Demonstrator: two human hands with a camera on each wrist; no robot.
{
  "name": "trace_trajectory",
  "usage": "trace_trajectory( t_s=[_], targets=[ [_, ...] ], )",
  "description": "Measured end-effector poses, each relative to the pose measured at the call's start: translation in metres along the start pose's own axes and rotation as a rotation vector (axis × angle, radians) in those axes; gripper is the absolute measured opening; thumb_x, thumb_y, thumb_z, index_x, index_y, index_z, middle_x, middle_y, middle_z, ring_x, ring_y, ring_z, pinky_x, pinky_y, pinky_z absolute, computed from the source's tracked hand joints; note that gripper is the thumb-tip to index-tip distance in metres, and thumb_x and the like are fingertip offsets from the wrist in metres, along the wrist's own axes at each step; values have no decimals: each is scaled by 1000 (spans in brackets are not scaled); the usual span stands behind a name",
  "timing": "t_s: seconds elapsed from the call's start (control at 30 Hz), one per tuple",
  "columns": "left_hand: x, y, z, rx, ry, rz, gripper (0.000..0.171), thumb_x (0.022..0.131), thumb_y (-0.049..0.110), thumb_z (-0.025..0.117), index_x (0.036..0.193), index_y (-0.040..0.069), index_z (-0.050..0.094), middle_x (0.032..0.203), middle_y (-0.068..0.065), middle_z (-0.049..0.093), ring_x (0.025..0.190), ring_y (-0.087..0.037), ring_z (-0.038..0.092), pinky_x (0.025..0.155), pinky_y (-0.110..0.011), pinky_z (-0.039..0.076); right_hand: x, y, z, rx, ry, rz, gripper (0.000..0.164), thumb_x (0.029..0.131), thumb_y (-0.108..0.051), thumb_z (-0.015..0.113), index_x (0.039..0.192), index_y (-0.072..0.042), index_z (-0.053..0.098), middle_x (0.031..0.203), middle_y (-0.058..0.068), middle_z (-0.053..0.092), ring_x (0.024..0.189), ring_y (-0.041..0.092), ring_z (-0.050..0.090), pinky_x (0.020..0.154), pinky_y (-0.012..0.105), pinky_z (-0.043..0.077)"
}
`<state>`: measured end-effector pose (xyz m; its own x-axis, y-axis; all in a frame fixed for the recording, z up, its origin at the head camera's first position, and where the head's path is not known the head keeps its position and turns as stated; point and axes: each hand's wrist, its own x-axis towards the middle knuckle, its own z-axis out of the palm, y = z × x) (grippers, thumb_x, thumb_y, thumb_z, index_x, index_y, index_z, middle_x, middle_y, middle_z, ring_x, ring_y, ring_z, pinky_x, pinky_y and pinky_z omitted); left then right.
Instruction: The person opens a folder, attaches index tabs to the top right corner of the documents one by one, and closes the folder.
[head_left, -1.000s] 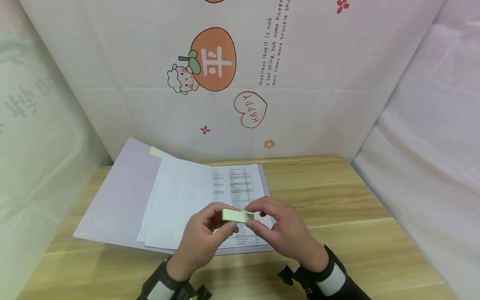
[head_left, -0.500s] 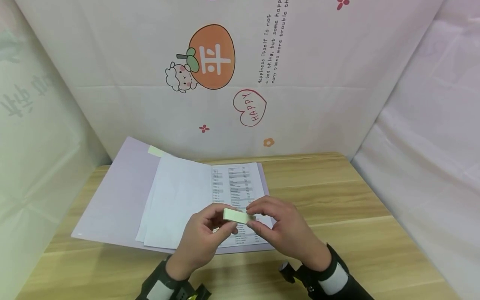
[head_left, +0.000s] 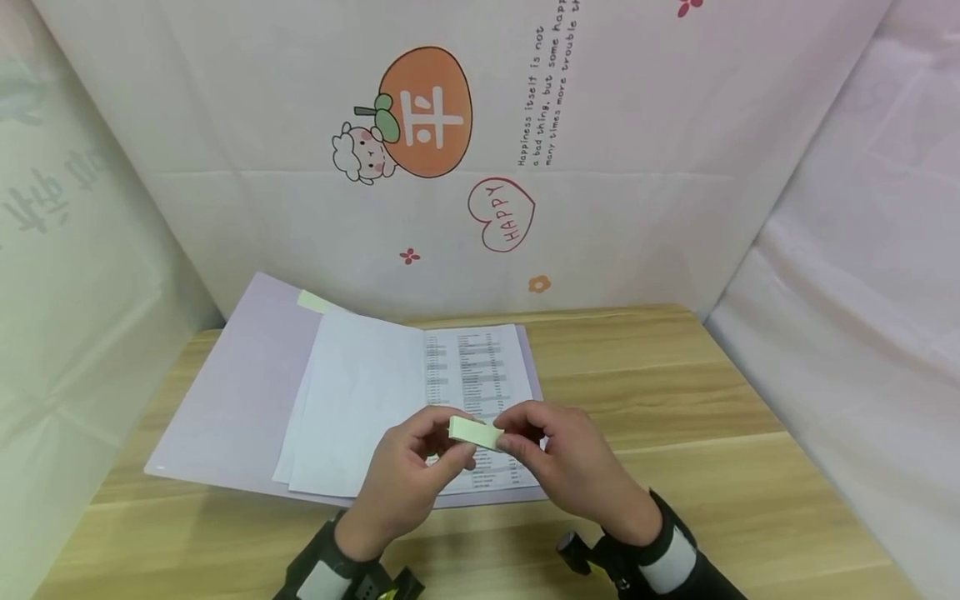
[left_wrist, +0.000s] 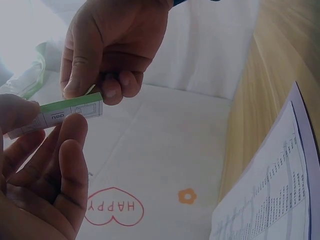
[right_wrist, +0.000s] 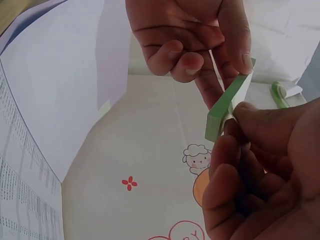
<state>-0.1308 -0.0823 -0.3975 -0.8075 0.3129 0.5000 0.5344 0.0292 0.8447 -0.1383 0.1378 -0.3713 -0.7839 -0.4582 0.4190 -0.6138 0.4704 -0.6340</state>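
A small, narrow pad of pale green sticky notes (head_left: 472, 432) is held above an open folder. My left hand (head_left: 405, 475) pinches the pad between thumb and fingers at its left part. With thumb and index finger, my right hand (head_left: 581, 471) pinches the top sheet at the pad's right end; in the left wrist view a thin edge lifts off there. The pad's underside (left_wrist: 57, 117) has printed drawings, and its green edge (right_wrist: 232, 95) shows in the right wrist view.
The lavender folder (head_left: 232, 383) lies open on the wooden table (head_left: 637, 375). Inside are turned white pages (head_left: 360, 400) and a printed list page (head_left: 480, 358). A pale green strip (head_left: 313, 302) sticks out at the top. A white printed cloth (head_left: 615, 167) hangs behind.
My right thumb and index finger have closed together on the end of the pad's top sheet. The left hand stays nearly in place; the folder has not moved.
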Motion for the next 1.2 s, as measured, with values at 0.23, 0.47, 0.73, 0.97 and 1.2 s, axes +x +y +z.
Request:
trace_trajectory(
  t_s=[0.23,0.47,0.73,0.97,1.2],
  targets=[
    [1,-3,0,21,-1,-13,19,96,8,67,115,14,65,99,1,67,73,-19,65,62,-33,55,0,2,-3,42,-10,71,5,98,-16,65,98,-18,70,84,-13,64,68,8,57,59,27,49],
    [1,-4,0,46,10,-42,18,96,10,67,113,16,66,99,3,67,73,-19,64,61,-32,54,1,0,-5,233,-67,201,12,100,-17,62,111,-13,66,79,-4,64,62,17,57,53,28,46],
    [2,-6,2,48,-1,-31,17,96,11,68,113,15,66,100,3,67,73,-18,64,60,-32,54,4,-2,-4,265,-72,342,9,98,-22,66,96,-13,67,80,2,65,67,28,59,58,31,48],
    [1,-8,2,43,-17,-26,19,95,8,67,113,11,62,97,-4,65,72,-18,63,61,-33,54,5,-3,-4,310,-120,365,12,95,-24,70,96,-12,67,79,3,63,67,22,56,57,29,47],
    [0,-9,2,99,1,-3,21,92,7,68,111,13,63,96,0,66,71,-16,61,63,-32,54,4,-2,-4,322,-177,361,13,97,-22,67,91,-11,64,74,3,57,64,18,50,54,27,41]
  ],
)
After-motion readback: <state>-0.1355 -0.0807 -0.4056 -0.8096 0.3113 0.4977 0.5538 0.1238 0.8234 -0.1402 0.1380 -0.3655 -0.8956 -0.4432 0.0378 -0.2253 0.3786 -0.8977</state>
